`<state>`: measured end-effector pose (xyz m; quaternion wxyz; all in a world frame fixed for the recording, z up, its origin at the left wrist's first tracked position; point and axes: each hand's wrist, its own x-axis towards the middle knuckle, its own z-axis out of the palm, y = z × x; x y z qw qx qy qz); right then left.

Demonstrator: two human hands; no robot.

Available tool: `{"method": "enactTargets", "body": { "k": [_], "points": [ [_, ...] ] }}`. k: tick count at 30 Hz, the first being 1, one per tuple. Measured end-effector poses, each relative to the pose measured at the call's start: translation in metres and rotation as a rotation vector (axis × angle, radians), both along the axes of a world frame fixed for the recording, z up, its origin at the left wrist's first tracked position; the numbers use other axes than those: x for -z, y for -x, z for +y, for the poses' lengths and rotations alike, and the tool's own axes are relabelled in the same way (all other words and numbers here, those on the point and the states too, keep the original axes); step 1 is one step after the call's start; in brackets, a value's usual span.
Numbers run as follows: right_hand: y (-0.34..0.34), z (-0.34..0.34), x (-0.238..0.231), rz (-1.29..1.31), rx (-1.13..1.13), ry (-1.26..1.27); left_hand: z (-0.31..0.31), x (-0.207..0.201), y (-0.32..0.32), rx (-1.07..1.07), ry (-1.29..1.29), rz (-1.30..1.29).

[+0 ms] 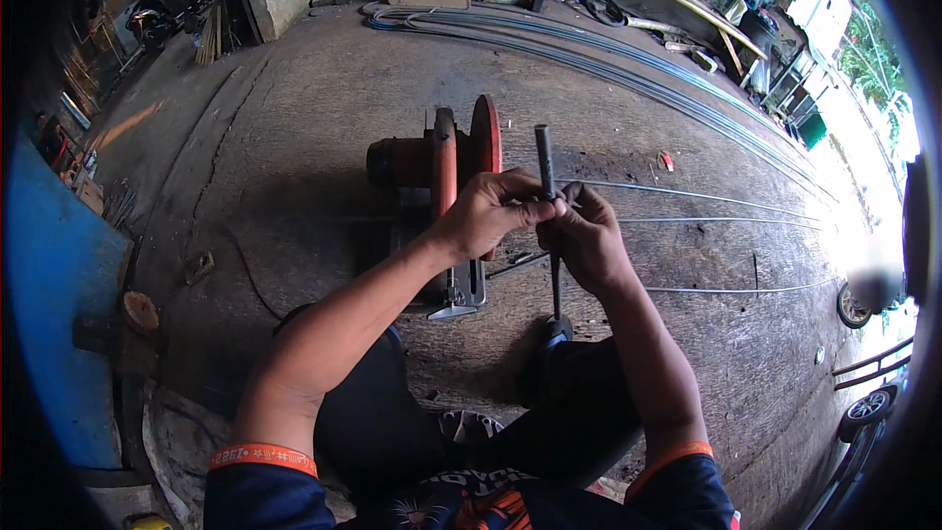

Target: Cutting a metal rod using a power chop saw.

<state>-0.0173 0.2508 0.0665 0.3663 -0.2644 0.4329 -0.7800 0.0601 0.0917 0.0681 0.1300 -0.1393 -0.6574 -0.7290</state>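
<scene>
Both hands meet on a dark metal rod (547,162) in front of my body. Its thicker-looking upper end rises above my fingers, while the narrower-looking lower part drops toward my right foot. My left hand (496,214) is closed on the rod from the left, thumb and fingers at its middle. From the right, my right hand (591,240) pinches it at the same spot; whether those fingertips also hold something small is hidden. Just beyond my left hand stands a cut-off saw (402,162) with a red handle (444,162) and an orange-red disc guard (485,132).
Thin metal rods (697,220) lie across the floor to the right of my hands. A long bundle of bars (589,59) curves along the back. A blue panel (59,304) stands at the left, and a dark cable (245,275) trails beside the saw.
</scene>
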Motion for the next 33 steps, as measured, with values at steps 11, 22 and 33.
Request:
{"method": "enactTargets", "body": {
  "k": [11, 22, 33],
  "points": [
    [-0.010, -0.028, 0.006, 0.360, 0.540, -0.215, -0.025, 0.008, -0.003, -0.229, 0.001, -0.122],
    [-0.092, -0.046, 0.054, -0.634, 0.176, 0.152, -0.017, 0.009, 0.005, -0.451, -0.304, -0.135],
    [-0.053, -0.042, 0.029, -0.571, 0.466, 0.328, -0.027, 0.015, 0.012, -0.460, -0.819, -0.322]
  ]
}}
